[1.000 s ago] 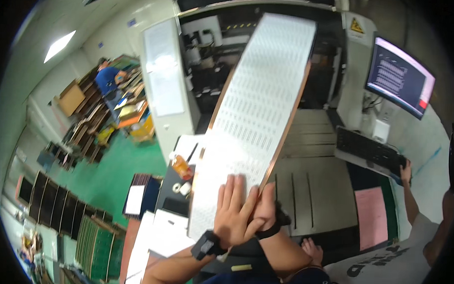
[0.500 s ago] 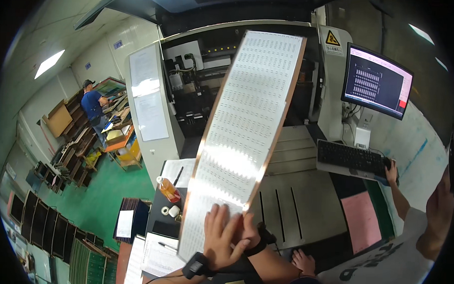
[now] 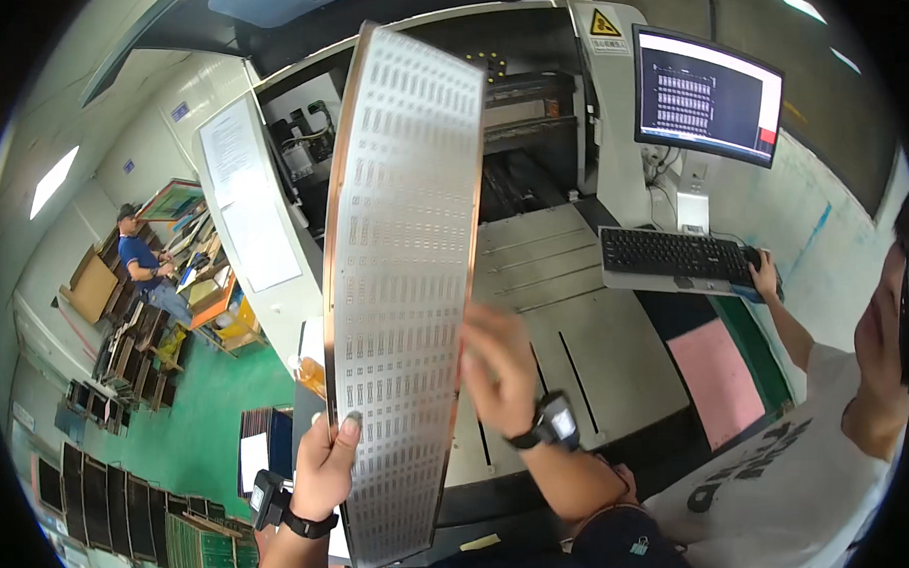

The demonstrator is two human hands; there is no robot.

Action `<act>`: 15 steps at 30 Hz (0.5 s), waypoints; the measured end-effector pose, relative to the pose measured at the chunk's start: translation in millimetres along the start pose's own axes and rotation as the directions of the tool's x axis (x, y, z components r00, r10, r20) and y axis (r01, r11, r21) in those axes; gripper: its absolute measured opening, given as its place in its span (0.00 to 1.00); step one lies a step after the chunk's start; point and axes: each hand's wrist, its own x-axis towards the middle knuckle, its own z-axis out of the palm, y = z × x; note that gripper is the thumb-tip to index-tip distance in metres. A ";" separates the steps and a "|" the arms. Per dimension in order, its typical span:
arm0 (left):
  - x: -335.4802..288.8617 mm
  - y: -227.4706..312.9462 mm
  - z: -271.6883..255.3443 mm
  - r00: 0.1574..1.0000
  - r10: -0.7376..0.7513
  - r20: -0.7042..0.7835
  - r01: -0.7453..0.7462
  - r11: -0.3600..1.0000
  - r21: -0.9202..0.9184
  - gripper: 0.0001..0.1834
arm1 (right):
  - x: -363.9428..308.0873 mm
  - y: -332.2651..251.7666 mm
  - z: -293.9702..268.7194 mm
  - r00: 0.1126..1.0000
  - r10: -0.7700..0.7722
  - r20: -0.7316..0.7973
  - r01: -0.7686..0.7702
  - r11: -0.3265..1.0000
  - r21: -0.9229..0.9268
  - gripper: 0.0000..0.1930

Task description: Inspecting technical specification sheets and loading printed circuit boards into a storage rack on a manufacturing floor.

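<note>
1. Presently, from the head view, we see a long pale panel (image 3: 406, 252) with copper-coloured edges, raised, partly covering the left side of the slotted machine bed (image 3: 622, 375).
2. Our left hand (image 3: 325, 470) grips the panel's lower left edge, thumb on its face.
3. Our right hand (image 3: 501, 376), blurred, is at its right edge before the bed; whether gripping, we cannot tell.
4. Right of the bed: pink sheet (image 3: 717, 373), keyboard (image 3: 676, 257).
</note>
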 end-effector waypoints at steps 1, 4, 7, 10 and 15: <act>-1.8 -2.4 3.2 1.000 0.000 0.013 0.000 1.000 0.000 0.19 | 11.5 8.3 -7.8 0.998 0.024 -0.049 -0.029 0.995 -0.100 0.18; -1.5 -5.1 18.1 1.000 -0.016 0.017 0.019 0.987 -0.159 0.21 | 23.6 33.0 -9.6 0.955 0.286 -0.074 -0.260 0.932 0.251 0.21; -1.3 -6.1 25.5 0.999 0.030 0.011 -0.028 0.986 -0.163 0.15 | 32.1 41.6 -1.5 0.924 0.382 0.018 -0.338 0.795 0.504 0.25; 9.8 -10.4 25.4 0.998 0.026 0.053 -0.014 0.976 -0.215 0.15 | 49.4 36.7 -18.0 0.881 0.423 0.212 -0.420 0.492 0.763 0.27; 35.2 -34.7 34.8 0.966 -0.044 0.256 0.166 0.862 -0.478 0.21 | 65.4 53.7 -41.1 0.918 0.321 0.234 -0.389 0.609 0.692 0.21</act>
